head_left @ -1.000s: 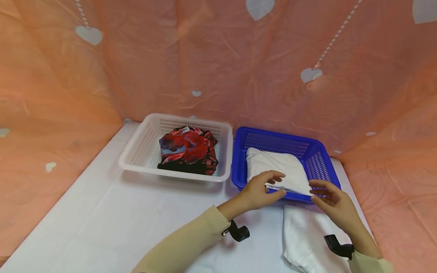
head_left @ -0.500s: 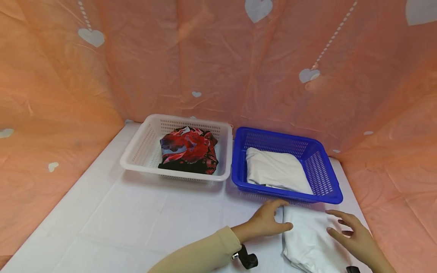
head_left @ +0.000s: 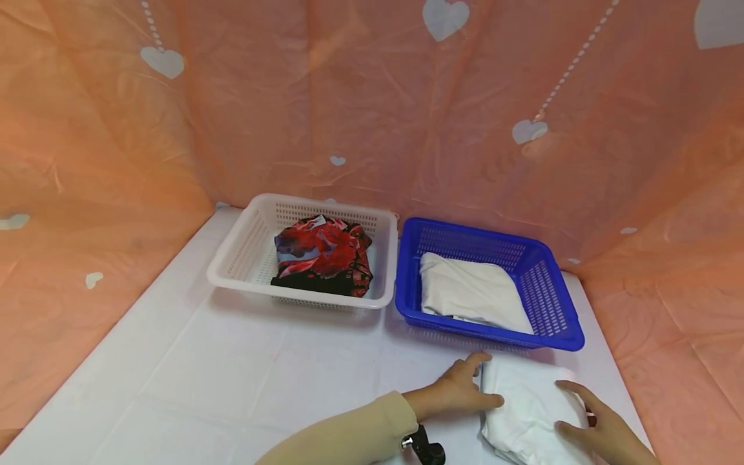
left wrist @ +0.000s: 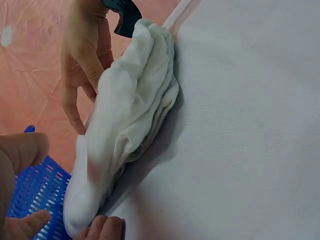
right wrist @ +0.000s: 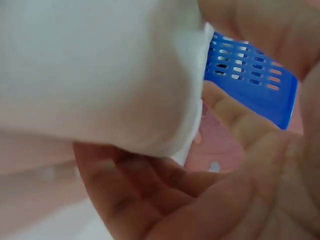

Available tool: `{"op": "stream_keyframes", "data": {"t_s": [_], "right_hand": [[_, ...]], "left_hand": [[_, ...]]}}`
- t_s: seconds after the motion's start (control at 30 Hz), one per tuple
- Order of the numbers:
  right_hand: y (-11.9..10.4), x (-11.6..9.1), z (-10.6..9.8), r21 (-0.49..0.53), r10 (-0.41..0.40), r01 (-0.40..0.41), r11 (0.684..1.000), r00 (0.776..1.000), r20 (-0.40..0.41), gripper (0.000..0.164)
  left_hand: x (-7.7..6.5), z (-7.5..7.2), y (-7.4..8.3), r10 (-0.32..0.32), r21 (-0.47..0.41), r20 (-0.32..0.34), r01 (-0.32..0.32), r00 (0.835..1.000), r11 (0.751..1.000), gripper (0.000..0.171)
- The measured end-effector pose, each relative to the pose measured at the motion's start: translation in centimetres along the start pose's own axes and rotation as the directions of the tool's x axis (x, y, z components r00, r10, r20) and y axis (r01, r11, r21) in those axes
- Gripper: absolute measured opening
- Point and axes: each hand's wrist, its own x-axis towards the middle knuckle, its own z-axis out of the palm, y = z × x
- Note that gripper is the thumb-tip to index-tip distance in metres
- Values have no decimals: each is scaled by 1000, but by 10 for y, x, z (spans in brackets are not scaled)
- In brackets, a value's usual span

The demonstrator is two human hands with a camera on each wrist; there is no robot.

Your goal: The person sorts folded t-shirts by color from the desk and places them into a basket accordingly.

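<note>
A folded white garment (head_left: 531, 400) lies in front of the blue basket, with layered, rumpled folds showing in the left wrist view. At its left side is my left hand (head_left: 456, 391). Its fingertips (left wrist: 102, 229) touch the garment's lower edge, while the thumb (left wrist: 25, 149) stands apart above it. My right hand (head_left: 607, 426) grips the opposite edge. In the right wrist view its curled fingers (right wrist: 145, 185) go under the cloth, their tips hidden, and the thumb (right wrist: 255, 25) lies at the top side.
The blue basket (head_left: 560, 342) behind the hands contains a folded white cloth (head_left: 473, 290). Left of it stands a white basket (head_left: 232, 281) with a red and black patterned garment (head_left: 322, 255). An orange curtain (head_left: 372, 116) encloses the white-covered table (head_left: 244, 368).
Both hands have come back from over the blue basket and down to the folded garment's two sides. The right hand has taken hold of its edge.
</note>
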Motion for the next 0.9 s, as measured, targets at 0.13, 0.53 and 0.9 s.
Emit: {"op": "stream_keyframes", "data": {"t_s": [0.13, 0.53, 0.9], "right_hand": [[2, 2, 1, 11, -15, 15, 1000, 1000, 22, 68], [-3, 10, 10, 86, -94, 95, 992, 995, -15, 60], [-17, 16, 12, 260, -138, 121, 958, 989, 46, 60]], "left_hand": [[1, 3, 0, -15, -37, 50, 16, 999, 999, 60], [-2, 13, -2, 14, 89, 42, -18, 999, 996, 57], [-7, 17, -3, 39, 1, 107, -40, 993, 999, 58]]}}
